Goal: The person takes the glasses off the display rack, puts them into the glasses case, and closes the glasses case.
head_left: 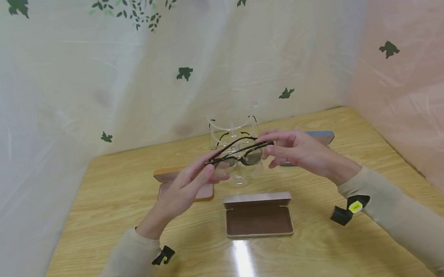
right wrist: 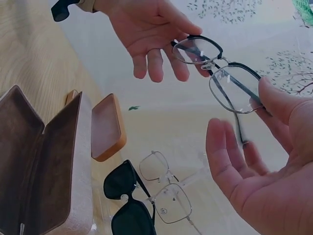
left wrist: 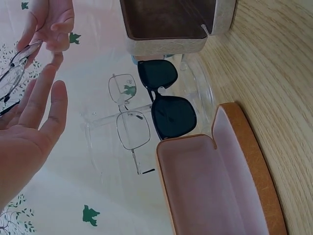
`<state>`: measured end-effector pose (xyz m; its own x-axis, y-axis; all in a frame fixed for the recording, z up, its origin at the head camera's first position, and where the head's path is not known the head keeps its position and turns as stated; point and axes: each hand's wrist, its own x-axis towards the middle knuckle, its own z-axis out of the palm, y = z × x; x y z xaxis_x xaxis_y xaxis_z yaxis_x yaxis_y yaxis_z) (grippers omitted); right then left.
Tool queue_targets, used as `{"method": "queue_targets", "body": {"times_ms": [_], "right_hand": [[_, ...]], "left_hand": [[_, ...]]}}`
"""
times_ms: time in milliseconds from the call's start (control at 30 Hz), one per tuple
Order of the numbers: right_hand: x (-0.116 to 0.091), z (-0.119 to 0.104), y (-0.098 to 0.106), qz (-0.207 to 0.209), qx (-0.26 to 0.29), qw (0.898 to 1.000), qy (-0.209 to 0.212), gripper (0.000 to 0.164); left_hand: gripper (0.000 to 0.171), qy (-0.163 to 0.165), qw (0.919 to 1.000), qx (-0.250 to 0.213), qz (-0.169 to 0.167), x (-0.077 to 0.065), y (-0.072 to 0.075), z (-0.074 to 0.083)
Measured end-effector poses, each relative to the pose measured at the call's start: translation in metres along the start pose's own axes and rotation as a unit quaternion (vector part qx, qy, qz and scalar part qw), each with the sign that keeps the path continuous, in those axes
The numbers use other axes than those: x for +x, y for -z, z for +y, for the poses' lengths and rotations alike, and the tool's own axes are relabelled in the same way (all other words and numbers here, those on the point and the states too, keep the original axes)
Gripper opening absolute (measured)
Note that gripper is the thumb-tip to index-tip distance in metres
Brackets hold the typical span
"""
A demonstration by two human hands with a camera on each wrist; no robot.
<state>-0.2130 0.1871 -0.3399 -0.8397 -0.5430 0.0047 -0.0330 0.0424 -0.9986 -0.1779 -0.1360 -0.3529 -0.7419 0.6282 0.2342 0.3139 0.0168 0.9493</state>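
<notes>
A pair of eyeglasses with clear lenses and a dark upper rim (right wrist: 210, 65) is held up above the table between both hands. My left hand (head_left: 188, 185) pinches one end of the frame between thumb and forefinger. At the other end, my right hand (head_left: 295, 150) grips the frame, its thumb on the rim in the right wrist view. The temples are unfolded at least partly. Behind and below the hands, dark sunglasses (left wrist: 173, 115) and thin metal-rimmed glasses (left wrist: 133, 129) sit on a clear display stand (head_left: 239, 182).
An open case with brown lining (head_left: 258, 221) lies in front of the stand. On the left is an open orange case with pink lining (left wrist: 190, 181). A blue case (head_left: 323, 136) sits partly behind my right hand. Patterned sheeting (head_left: 214, 83) encloses the wooden table.
</notes>
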Motion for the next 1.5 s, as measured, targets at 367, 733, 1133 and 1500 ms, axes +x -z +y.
{"method": "queue_targets", "body": {"times_ms": [367,733,1133,1500], "right_hand": [[0.0,0.001,0.0,-0.011,0.016,1.0,0.016,0.031],[0.0,0.003,0.001,-0.03,0.022,0.999,0.021,0.029],[-0.012,0.006,0.006,-0.042,-0.024,0.999,0.011,0.032],[-0.036,0.022,0.018,-0.15,-0.055,0.986,-0.041,0.036]], "left_hand": [[0.043,0.016,0.9995,-0.013,-0.022,0.0,0.001,-0.003],[0.044,0.019,0.9998,-0.006,-0.004,0.001,0.001,-0.003],[0.04,0.033,0.9993,0.013,-0.014,0.001,-0.001,-0.003],[0.032,0.079,0.9928,0.002,-0.09,-0.012,-0.013,-0.017]]}}
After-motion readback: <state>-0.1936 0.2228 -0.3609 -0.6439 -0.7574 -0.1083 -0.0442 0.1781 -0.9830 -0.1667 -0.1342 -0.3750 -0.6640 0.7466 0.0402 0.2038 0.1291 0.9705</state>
